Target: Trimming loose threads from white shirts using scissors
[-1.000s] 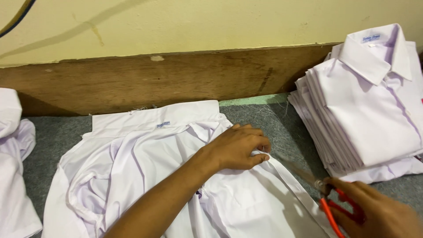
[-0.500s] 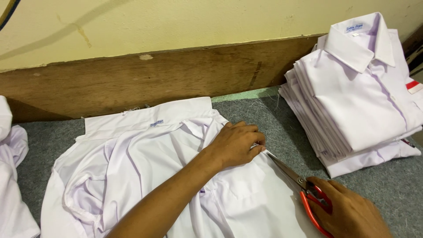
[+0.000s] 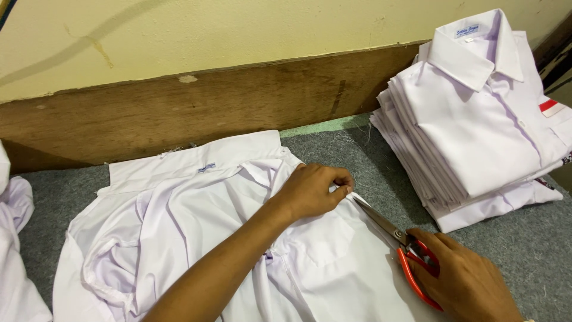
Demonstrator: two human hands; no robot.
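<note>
1. White shirt (image 3: 179, 250) lies spread on the grey felt table (image 3: 524, 238), seen from the head camera; the left hand (image 3: 313, 191) pinches its front edge.
2. Right hand (image 3: 471, 283) is closed around red-handled scissors (image 3: 399, 235), blades at the pinched cloth.
3. Risk: blades so close could nick fabric or fingertips (image 3: 342, 191).
4. Folded shirts (image 3: 476, 113) sit stacked nearby.

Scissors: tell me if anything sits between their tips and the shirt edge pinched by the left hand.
Nothing visible does. The scissors, held in the right hand, point their blade tips right at the spot where the left hand fingers pinch the white shirt; the folded shirt stack sits off to the side.
</note>
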